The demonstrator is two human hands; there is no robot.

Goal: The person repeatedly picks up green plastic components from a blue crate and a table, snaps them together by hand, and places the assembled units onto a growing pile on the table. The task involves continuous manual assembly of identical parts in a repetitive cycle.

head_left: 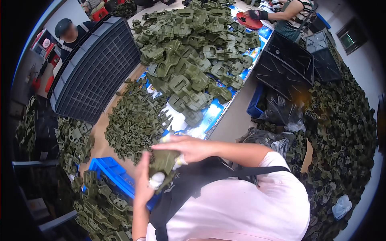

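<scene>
Pale pink short-sleeved shirt, black apron straps, possibly taped fingertips

I see an olive-green plastic part (164, 161) in my hands, olive-green heaps (189, 52) across the table, a blue bin (114, 173), a dark grey gridded tray (96, 66), and my pale pink shirt (245, 205).

The olive-green moulded plastic part (164, 162) in the hands looks matt and smooth, like the heaped olive-green plastic shells (193, 52) along the bench's far edge. The dark grey gridded plastic tray (96, 64) is dull; the crumpled black plastic bags (281, 110) shine glossy.
</scene>
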